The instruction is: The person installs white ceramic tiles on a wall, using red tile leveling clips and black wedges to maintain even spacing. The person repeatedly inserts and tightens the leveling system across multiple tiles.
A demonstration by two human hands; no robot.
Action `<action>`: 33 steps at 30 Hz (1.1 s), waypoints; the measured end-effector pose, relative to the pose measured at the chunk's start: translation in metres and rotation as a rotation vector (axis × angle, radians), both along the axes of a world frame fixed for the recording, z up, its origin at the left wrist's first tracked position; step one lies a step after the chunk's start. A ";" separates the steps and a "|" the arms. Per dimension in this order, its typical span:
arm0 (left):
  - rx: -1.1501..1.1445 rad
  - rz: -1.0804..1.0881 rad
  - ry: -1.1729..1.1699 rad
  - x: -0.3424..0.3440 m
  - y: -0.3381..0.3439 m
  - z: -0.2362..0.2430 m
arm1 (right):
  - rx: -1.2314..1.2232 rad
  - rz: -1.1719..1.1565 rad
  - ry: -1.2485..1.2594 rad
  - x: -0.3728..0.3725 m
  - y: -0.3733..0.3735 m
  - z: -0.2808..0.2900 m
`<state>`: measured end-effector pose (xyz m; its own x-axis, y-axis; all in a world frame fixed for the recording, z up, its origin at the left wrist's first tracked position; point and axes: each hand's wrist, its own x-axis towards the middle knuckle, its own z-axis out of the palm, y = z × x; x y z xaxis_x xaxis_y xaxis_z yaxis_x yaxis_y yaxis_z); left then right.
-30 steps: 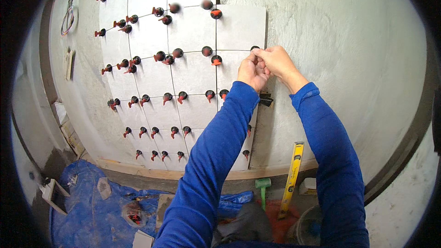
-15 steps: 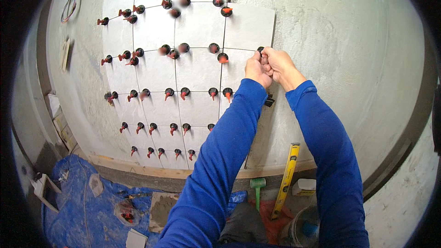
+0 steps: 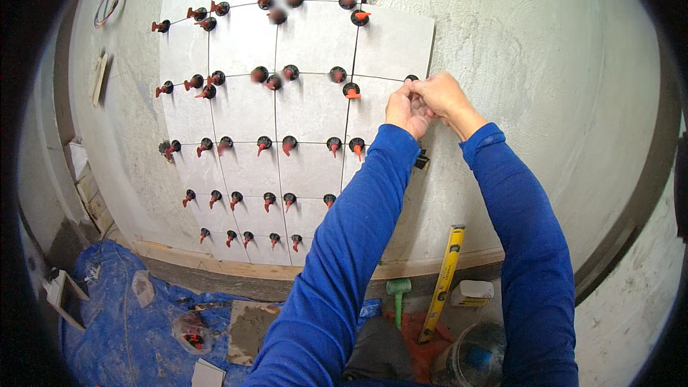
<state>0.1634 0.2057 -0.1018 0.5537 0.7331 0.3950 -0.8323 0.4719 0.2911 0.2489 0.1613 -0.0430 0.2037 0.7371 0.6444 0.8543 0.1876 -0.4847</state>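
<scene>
Two hands, left hand [image 3: 405, 109], right hand [image 3: 441, 94], grips pinched narrow on black clip [image 3: 411, 79] at tile [image 3: 396, 44] edge

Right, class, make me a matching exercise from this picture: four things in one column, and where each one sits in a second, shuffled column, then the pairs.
Things:
1. level
2. mallet
3. tarp
4. hands (left hand, right hand)

Places:
A. spread on the floor at lower left
B. leaning against the wall base, right of the green-headed tool
C. together at the right edge of the tiles
D. standing on the floor between the two sleeves

Pairs: 1-B, 2-D, 3-A, 4-C
</scene>
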 end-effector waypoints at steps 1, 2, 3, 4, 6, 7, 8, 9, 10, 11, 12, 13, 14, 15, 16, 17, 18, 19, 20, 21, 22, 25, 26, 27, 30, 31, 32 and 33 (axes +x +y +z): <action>-0.003 0.005 -0.003 0.001 0.000 0.000 | 0.004 -0.004 -0.065 0.000 -0.001 0.002; -0.021 0.002 0.006 0.001 0.000 0.000 | -0.001 -0.031 -0.124 0.000 -0.003 0.005; -0.011 0.006 -0.013 0.001 0.001 -0.001 | -0.007 -0.058 -0.184 -0.001 -0.005 0.007; -0.015 0.002 -0.018 0.002 0.001 -0.002 | 0.003 -0.058 -0.199 -0.003 -0.008 0.008; -0.027 -0.016 -0.036 0.004 0.004 -0.002 | 0.026 -0.058 -0.229 -0.005 -0.013 0.007; -0.036 -0.030 -0.048 0.005 0.005 -0.003 | 0.007 -0.044 -0.186 -0.006 -0.015 0.006; -0.044 -0.050 -0.061 0.005 0.005 -0.004 | -0.011 -0.030 -0.144 -0.007 -0.017 0.004; -0.020 -0.037 -0.066 0.004 0.006 -0.005 | -0.026 -0.011 -0.095 -0.008 -0.018 0.003; 0.005 -0.032 -0.072 0.004 0.006 -0.006 | -0.014 -0.015 -0.113 -0.009 -0.018 0.002; 0.011 -0.028 -0.061 0.003 0.006 -0.007 | 0.000 -0.015 -0.124 -0.012 -0.018 0.000; 0.029 -0.024 -0.081 0.003 0.006 -0.007 | -0.012 -0.049 -0.125 -0.014 -0.019 0.000; 0.028 -0.022 -0.086 0.003 0.006 -0.006 | -0.012 -0.009 -0.101 -0.016 -0.021 0.000; -0.010 -0.019 -0.064 0.003 0.005 -0.006 | -0.039 -0.005 -0.066 -0.018 -0.024 0.002; -0.003 -0.007 -0.082 0.004 0.004 -0.005 | -0.075 -0.016 -0.020 -0.020 -0.028 0.003; -0.034 0.005 -0.072 0.006 0.003 -0.004 | -0.020 -0.069 -0.107 -0.024 -0.033 0.003; -0.051 0.017 -0.071 0.008 0.002 -0.003 | 0.025 -0.137 -0.183 -0.027 -0.038 0.001; -0.044 0.040 -0.071 0.009 0.002 -0.003 | 0.068 -0.208 -0.260 -0.030 -0.044 -0.002; -0.023 0.063 -0.079 0.011 0.001 -0.003 | 0.116 -0.240 -0.350 -0.032 -0.050 -0.006; -0.019 0.085 -0.073 0.011 0.002 -0.003 | 0.162 -0.274 -0.442 -0.034 -0.056 -0.011; -0.002 0.055 -0.117 0.011 0.002 -0.002 | 0.208 -0.307 -0.533 -0.035 -0.060 -0.014; -0.003 0.021 -0.145 0.011 0.002 -0.001 | 0.270 -0.302 -0.663 -0.036 -0.062 -0.016; -0.022 0.029 -0.103 0.011 0.000 0.000 | 0.410 -0.297 -0.966 -0.031 -0.063 -0.019; -0.043 0.049 -0.057 0.011 -0.001 0.000 | 0.427 -0.304 -1.010 -0.029 -0.061 -0.019; -0.041 0.047 -0.071 0.011 -0.003 0.001 | 0.415 -0.324 -1.048 -0.027 -0.059 -0.019; -0.064 0.038 -0.095 0.012 -0.004 0.000 | 0.424 -0.314 -0.961 -0.026 -0.052 -0.021; -0.060 0.033 -0.116 0.012 -0.002 -0.001 | 0.434 -0.314 -0.962 -0.026 -0.050 -0.021; -0.058 0.028 -0.135 0.013 0.001 -0.002 | 0.442 -0.313 -0.963 -0.027 -0.048 -0.021; -0.065 0.026 -0.131 0.015 0.004 -0.003 | 0.442 -0.321 -0.958 -0.027 -0.048 -0.020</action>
